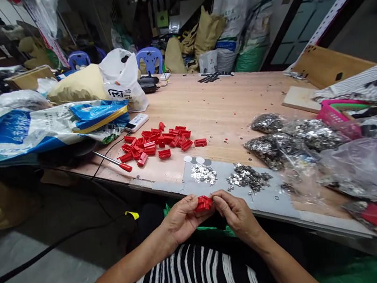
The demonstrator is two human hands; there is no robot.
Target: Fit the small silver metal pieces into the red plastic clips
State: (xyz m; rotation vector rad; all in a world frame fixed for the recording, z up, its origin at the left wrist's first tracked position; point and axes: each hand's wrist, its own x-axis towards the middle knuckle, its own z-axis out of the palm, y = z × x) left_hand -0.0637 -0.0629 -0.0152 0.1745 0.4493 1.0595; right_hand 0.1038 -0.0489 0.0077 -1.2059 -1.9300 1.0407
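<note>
My left hand (183,219) is closed round a red plastic housing (203,203), held above my lap just off the table's front edge. At its right end, my right hand (233,211) pinches with thumb and forefinger; whatever lies between those fingertips is too small to make out. Beyond my hands, a pile of small shiny metal pieces (204,174) lies on a grey sheet (188,186). A second, darker heap of metal pieces (248,177) sits to its right. Further back on the left are several more red housings (155,141) in a loose cluster.
A screwdriver (124,166) with a red handle lies near the table's left edge. Clear bags of metal parts (270,148) crowd the right side, beside a pink basket (335,115). Blue-white sacks (23,128) fill the left. A black cable (64,238) crosses below the table.
</note>
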